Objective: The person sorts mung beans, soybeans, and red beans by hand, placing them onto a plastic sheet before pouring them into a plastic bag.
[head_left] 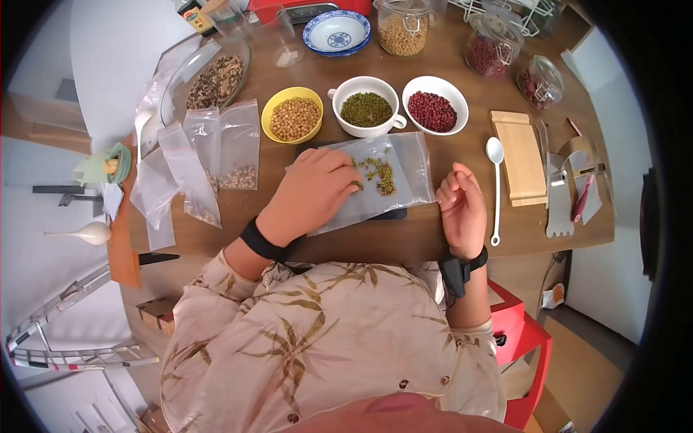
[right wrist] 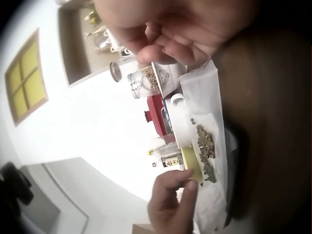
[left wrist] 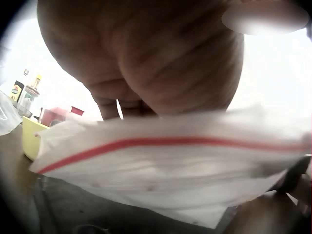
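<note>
A clear zip bag (head_left: 411, 173) lies flat on the table in the head view, with green mung beans (head_left: 382, 180) and a few reddish ones spread over its middle. My left hand (head_left: 310, 189) reaches over the bag's left part, thumb and forefinger close together at the beans, pinching at their left edge. In the left wrist view the bag's red-striped edge (left wrist: 170, 141) runs below the palm. At the bag's right edge, my right hand (head_left: 462, 209) rests on its side with loosely curled fingers; no object shows in them.
Behind the bag stand a yellow bowl of soybeans (head_left: 292, 115), a white two-handled bowl (head_left: 364, 130) of mung beans and a white bowl of red beans (head_left: 433, 112). Small zip bags (head_left: 224, 151) lie left. A white spoon (head_left: 495, 180) and wooden board (head_left: 520, 159) lie right; glass jars (head_left: 402, 32) stand behind.
</note>
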{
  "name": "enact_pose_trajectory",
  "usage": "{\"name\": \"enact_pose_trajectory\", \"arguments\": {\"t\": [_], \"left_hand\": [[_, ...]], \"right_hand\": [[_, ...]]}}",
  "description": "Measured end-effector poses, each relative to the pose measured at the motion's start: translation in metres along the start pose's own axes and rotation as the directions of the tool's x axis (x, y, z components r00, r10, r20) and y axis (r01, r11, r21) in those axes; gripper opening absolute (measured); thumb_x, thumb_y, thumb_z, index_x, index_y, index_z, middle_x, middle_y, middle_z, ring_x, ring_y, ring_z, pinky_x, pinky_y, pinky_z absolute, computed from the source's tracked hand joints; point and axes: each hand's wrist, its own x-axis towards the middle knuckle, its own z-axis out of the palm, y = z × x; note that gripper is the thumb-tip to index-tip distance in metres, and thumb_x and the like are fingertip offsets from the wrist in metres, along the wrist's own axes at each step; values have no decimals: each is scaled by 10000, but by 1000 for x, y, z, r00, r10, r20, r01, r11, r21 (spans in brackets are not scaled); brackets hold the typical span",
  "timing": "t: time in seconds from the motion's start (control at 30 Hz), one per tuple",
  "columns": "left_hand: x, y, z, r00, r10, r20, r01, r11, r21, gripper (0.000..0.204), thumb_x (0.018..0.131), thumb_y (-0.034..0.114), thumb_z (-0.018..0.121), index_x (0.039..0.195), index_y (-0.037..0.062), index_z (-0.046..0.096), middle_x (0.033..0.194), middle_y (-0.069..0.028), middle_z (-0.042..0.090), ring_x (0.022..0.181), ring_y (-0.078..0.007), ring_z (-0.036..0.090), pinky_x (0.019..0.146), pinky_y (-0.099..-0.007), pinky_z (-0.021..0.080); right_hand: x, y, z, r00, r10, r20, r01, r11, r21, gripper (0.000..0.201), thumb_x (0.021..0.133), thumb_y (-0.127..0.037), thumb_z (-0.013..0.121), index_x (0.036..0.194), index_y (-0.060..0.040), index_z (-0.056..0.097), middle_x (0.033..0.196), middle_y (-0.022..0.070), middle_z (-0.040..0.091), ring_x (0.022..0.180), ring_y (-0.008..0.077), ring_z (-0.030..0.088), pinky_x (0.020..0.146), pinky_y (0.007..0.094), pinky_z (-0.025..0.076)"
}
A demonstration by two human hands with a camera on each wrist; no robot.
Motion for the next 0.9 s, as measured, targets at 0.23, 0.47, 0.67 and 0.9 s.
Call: {"name": "enact_pose_trajectory", "arguments": {"t": [0.23,0.47,0.67,0.9], "left_hand": [[-26,4,-24,992,-92,82,94,995,-25,350,919,138,847,1258,114,765,1315,-109,695,1257,-358,650,1101,-474,499],[-65,13,-36,973,-177,145,197,970,-138,406,916,170,871,1304,118,762,1397,-123,689,1339,-374,624,1151,-490,480],[-75,-6,-25,995,-85,42,83,995,60,366,917,220,883,1248,112,773,1386,-101,719,1318,-361,653,1171,-528,464],[-38,22,-25,995,-97,-20,99,992,74,241,927,145,829,1162,122,784,1214,-96,723,1173,-363,672,1038,-516,502]], "right_hand": [[-4,5,-4,1000,12,4,-12,998,-56,209,1153,-113,600,1297,6,693,930,8,619,807,102,547,744,250,459],[-5,6,0,999,21,36,-15,987,-162,196,1153,-113,608,1285,-13,713,950,-2,647,811,83,563,756,234,473],[-4,5,-2,998,1,57,8,989,-150,198,1153,-116,606,1289,-12,706,942,-4,637,805,87,556,756,244,472],[-2,4,-2,999,6,43,1,987,-158,212,1155,-128,604,1304,-3,687,939,-2,632,802,94,562,757,258,475]]}}
